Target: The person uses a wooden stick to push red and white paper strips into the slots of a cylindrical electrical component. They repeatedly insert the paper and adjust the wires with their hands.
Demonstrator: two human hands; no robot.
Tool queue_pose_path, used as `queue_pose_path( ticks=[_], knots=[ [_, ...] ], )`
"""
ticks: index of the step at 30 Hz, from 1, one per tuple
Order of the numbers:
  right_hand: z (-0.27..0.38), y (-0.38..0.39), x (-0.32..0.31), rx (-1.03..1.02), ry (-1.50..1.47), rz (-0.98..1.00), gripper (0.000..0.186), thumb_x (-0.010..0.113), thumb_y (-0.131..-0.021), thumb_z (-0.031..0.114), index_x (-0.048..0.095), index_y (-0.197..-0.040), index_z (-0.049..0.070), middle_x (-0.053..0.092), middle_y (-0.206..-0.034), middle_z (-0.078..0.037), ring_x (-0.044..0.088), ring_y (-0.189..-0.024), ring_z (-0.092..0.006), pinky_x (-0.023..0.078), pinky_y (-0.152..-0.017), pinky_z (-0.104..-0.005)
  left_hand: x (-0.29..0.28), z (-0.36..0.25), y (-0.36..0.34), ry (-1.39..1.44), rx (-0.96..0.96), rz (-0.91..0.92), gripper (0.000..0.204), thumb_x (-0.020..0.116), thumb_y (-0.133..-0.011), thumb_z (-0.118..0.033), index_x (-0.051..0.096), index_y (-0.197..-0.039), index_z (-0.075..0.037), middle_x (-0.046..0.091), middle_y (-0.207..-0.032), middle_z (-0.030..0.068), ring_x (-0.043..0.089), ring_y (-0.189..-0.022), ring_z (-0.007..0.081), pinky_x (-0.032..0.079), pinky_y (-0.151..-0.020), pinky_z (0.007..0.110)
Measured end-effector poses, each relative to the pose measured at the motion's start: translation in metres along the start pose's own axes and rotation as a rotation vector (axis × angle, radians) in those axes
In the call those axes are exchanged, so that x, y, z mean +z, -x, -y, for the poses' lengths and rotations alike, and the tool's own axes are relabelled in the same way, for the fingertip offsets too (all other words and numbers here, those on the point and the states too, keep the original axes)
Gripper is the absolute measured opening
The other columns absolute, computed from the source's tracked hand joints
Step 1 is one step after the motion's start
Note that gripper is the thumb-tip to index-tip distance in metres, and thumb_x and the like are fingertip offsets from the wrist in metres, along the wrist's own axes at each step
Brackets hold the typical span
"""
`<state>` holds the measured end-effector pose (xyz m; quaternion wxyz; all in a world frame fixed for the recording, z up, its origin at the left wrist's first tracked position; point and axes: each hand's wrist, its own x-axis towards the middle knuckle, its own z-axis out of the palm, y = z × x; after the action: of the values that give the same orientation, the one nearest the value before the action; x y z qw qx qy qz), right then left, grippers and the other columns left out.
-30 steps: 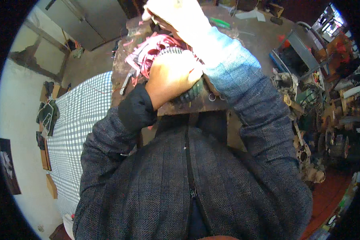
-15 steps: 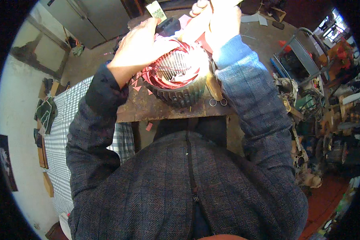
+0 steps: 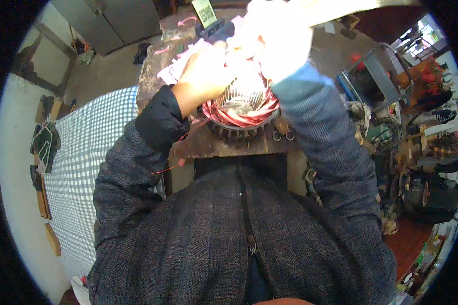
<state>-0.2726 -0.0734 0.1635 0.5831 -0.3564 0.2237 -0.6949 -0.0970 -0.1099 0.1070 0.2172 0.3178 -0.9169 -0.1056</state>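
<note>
2 hands at the stator, with glare over the fingers

The stator [image 3: 241,120] stood on the worn table [image 3: 198,146], open end up and near the edge by the person's body, placed, I judged, where both arms could reach it easily. Red coils [image 3: 217,113] ringed its rim.

The left hand [image 3: 202,73] lay over the far left of that rim, its fingers curved inward, perhaps to steady the coils. Their tips were lost, so I could not tell whether they held anything.

The right hand [image 3: 286,48] was above the far right side, washed out by light. I could not tell how far its fingers were spread, nor whether they gripped the pale strip [image 3: 341,9] running out beside them.

2 metal rings [image 3: 277,136], like scissor handles, lay just right of the stator, probably kept within easy reach.

As for labels, a yellow-green card [image 3: 204,13] stood at a dark block [image 3: 219,30] beyond the hands, bearing a square patterned code. I made out no words.
</note>
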Motion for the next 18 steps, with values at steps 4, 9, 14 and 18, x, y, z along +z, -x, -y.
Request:
queue_pose_path(
  ticks=[4, 9, 14, 18],
  knots=[
    [-0.002, -0.010, -0.004, 0.006, -0.006, 0.216, 0.020, 0.066, -0.097, 0.016, 0.066, -0.102, -0.003, 0.068, -0.071, -0.013, 0.066, -0.052, -0.0235, 0.055, -0.044, -0.0334, -0.004, -0.002, 0.001, 0.171, -0.077, -0.054, 0.057, 0.074, -0.089, -0.041, 0.062, -0.121, 0.004, 0.071, -0.098, 0.0223, 0.070, -0.087, 0.0343, 0.053, -0.082, 0.043],
    [-0.032, -0.019, -0.005, -0.232, 0.306, 0.109, 0.015, 0.069, -0.095, 0.013, 0.068, -0.097, -0.002, 0.067, -0.072, -0.010, 0.066, -0.057, -0.0210, 0.053, -0.045, -0.0326, -0.004, -0.002, 0.003, 0.274, -0.170, -0.031, 0.061, 0.073, -0.092, -0.046, 0.066, -0.124, 0.005, 0.073, -0.097, 0.0217, 0.072, -0.087, 0.0309, 0.053, -0.081, 0.041],
    [-0.027, -0.020, 0.029, -0.190, 0.809, -0.354, 0.015, 0.071, -0.092, 0.014, 0.068, -0.085, 0.001, 0.066, -0.072, -0.009, 0.062, -0.055, -0.0174, 0.050, -0.046, -0.0332, -0.014, 0.005, -0.004, 0.342, -0.175, 0.154, 0.065, 0.072, -0.093, -0.047, 0.064, -0.127, 0.008, 0.076, -0.103, 0.0220, 0.074, -0.091, 0.0286, 0.056, -0.085, 0.038],
    [0.061, -0.002, 0.033, -0.247, 0.171, 0.126, 0.014, 0.060, -0.098, 0.017, 0.065, -0.096, 0.003, 0.061, -0.071, -0.008, 0.061, -0.056, -0.0217, 0.047, -0.046, -0.0346, -0.020, 0.012, -0.011, 0.220, -0.049, 0.132, 0.066, 0.077, -0.090, -0.040, 0.061, -0.128, 0.010, 0.074, -0.108, 0.0216, 0.074, -0.098, 0.0245, 0.056, -0.087, 0.036]
  ],
)
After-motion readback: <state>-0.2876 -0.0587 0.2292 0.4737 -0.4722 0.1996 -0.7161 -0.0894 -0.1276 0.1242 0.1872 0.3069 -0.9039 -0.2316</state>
